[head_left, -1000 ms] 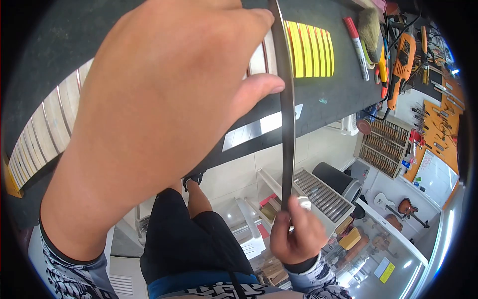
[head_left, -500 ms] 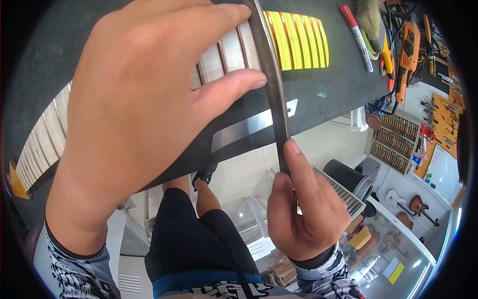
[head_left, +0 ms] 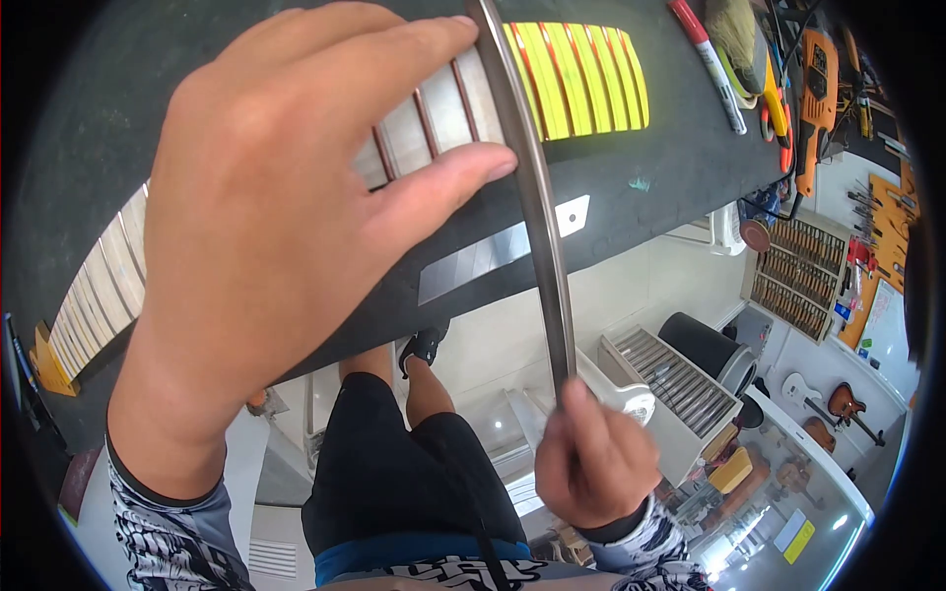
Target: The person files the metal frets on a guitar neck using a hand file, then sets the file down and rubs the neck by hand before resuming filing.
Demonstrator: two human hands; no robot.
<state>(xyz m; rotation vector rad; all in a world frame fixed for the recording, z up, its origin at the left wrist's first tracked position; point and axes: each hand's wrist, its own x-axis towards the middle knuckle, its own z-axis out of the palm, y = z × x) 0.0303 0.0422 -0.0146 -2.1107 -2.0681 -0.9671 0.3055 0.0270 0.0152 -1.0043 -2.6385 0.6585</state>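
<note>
A guitar neck lies across the dark bench, its fretboard (head_left: 431, 123) showing pale masked strips between reddish-brown fret lines. Bright yellow strips (head_left: 581, 79) cover the fretboard's right end. Over the neck rests my left hand (head_left: 256, 187), thumb and forefinger stretched apart, their tips touching the left side of a long, narrow metal file (head_left: 537, 197). Its other fingers are partly hidden. The file crosses the fretboard and slants toward me past the bench edge. My right hand (head_left: 598, 458) is closed round the file's near end.
A metal straightedge (head_left: 473, 264) lies by the bench's near edge (head_left: 641, 231). A red-capped marker (head_left: 709, 67), a brush (head_left: 731, 39) and an orange power tool (head_left: 816, 103) are at right. A wooden block (head_left: 54, 360) sits at the neck's left end. Tool racks (head_left: 670, 379) stand below.
My right hand has drawn the file toward my body. The file has also shifted slightly left along the fretboard, and my left hand has moved slightly left with it.
</note>
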